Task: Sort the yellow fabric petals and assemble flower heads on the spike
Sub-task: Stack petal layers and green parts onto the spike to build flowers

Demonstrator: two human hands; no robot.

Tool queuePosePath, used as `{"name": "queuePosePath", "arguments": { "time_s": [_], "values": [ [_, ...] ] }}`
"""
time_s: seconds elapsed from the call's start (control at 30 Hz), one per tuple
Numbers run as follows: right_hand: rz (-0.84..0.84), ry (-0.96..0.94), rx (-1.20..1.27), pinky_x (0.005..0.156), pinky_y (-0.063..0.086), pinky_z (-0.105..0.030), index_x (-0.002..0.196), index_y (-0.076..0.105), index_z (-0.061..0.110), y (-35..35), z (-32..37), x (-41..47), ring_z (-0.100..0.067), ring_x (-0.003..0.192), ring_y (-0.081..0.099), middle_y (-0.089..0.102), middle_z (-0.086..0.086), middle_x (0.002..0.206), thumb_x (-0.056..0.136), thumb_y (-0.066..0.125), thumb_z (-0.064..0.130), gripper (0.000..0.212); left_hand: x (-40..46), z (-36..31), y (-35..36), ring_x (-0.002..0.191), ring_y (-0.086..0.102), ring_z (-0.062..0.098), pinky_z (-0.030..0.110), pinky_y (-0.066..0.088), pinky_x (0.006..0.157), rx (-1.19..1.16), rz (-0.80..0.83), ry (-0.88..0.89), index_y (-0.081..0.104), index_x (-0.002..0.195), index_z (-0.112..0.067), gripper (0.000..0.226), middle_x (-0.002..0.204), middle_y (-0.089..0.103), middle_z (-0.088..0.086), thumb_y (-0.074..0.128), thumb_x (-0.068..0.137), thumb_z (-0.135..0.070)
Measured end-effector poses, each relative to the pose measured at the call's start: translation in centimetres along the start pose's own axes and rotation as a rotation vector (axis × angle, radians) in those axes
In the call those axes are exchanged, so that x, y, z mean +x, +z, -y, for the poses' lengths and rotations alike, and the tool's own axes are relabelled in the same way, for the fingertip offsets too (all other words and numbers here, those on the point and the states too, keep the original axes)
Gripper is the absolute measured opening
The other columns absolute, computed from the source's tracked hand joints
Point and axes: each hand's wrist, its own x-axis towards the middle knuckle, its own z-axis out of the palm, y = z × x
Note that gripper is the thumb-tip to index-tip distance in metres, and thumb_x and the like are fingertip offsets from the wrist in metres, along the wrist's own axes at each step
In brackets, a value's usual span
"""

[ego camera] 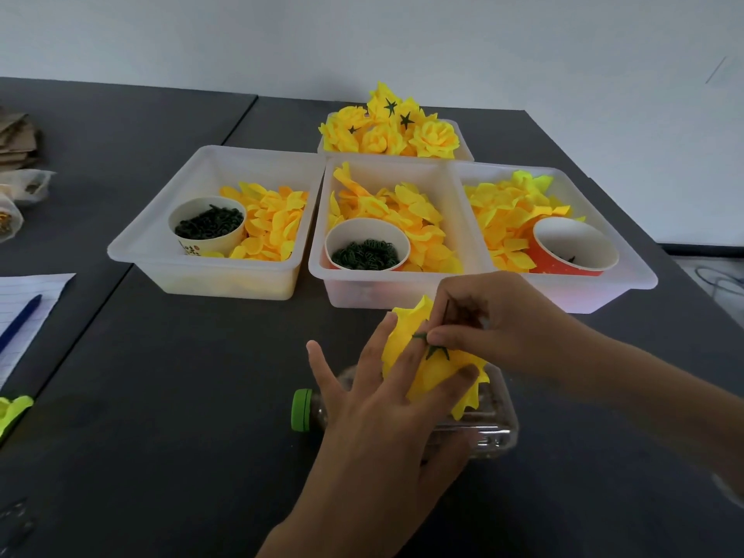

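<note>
A yellow fabric flower head (406, 324) sits on a thin spike (446, 310) above a clear plastic bottle (479, 428) lying on its side. My left hand (386, 412) lies spread over the petals and presses them down. My right hand (495, 328) pinches a small green star-shaped calyx (437, 350) at the flower's centre. Three clear bins hold loose yellow petals: left (269, 227), middle (398, 219), right (511, 211). A far bin carries finished flower heads (390, 126).
Paper cups of dark green parts stand in the left bin (207, 225) and middle bin (367, 245); a red cup (571, 247) stands in the right bin. A pen on paper (20, 320) lies at the left. The bottle has a green cap (301, 410).
</note>
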Motion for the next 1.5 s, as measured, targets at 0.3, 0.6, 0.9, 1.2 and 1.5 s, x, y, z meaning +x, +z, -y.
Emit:
{"name": "queuePosePath", "arguments": {
  "time_s": [0.3, 0.6, 0.9, 1.2, 1.5],
  "values": [
    [0.033, 0.016, -0.103, 0.064, 0.049, -0.026, 0.073, 0.067, 0.026, 0.0, 0.3, 0.4, -0.005, 0.072, 0.062, 0.066, 0.014, 0.075, 0.078, 0.074, 0.030, 0.010, -0.4, -0.4, -1.2, 0.136, 0.036, 0.043, 0.079, 0.019, 0.088, 0.089, 0.120, -0.045, 0.045, 0.131, -0.057, 0.056, 0.149, 0.042, 0.015, 0.032, 0.079, -0.073],
    [-0.011, 0.029, 0.087, 0.062, 0.046, -0.020, 0.079, 0.065, 0.028, 1.1, -0.9, -0.7, -0.010, 0.072, 0.055, 0.064, 0.012, 0.074, 0.080, 0.074, 0.027, 0.008, -1.8, 1.9, -3.0, 0.147, 0.005, 0.001, 0.063, 0.017, 0.111, -0.513, -0.217, -0.189, 0.047, 0.119, -0.068, 0.045, 0.153, 0.020, -0.033, 0.048, 0.075, -0.059],
    [-0.046, 0.034, 0.149, 0.071, 0.043, -0.027, 0.077, 0.064, 0.028, 1.9, -1.6, -1.1, -0.013, 0.078, 0.055, 0.061, 0.010, 0.077, 0.082, 0.070, 0.035, 0.009, -1.0, 3.0, -4.5, 0.133, 0.042, 0.009, 0.015, 0.038, 0.092, -0.634, -0.456, -0.283, 0.067, 0.106, -0.048, 0.028, 0.133, 0.052, -0.021, 0.049, 0.084, -0.047],
    [-0.232, -0.013, -0.083, 0.065, 0.033, -0.010, 0.075, 0.044, 0.038, 3.0, -0.3, -1.9, 0.000, 0.077, 0.046, 0.049, 0.024, 0.080, 0.085, 0.066, 0.030, 0.026, 3.2, 1.1, -1.4, 0.100, 0.050, 0.005, 0.037, 0.030, 0.092, -0.473, -0.329, -0.261, 0.068, 0.088, -0.039, 0.010, 0.095, 0.062, -0.020, 0.072, 0.079, -0.044],
    [-0.339, 0.049, 0.001, 0.067, 0.044, -0.024, 0.078, 0.062, 0.019, 3.5, 0.0, -2.7, -0.009, 0.083, 0.050, 0.054, 0.010, 0.082, 0.082, 0.069, 0.009, 0.014, 3.1, 1.0, -1.6, 0.093, 0.050, 0.009, 0.030, 0.020, 0.082, -0.365, -0.306, -0.279, 0.069, 0.082, -0.037, 0.009, 0.089, 0.063, -0.020, 0.077, 0.078, -0.032]
  ]
}}
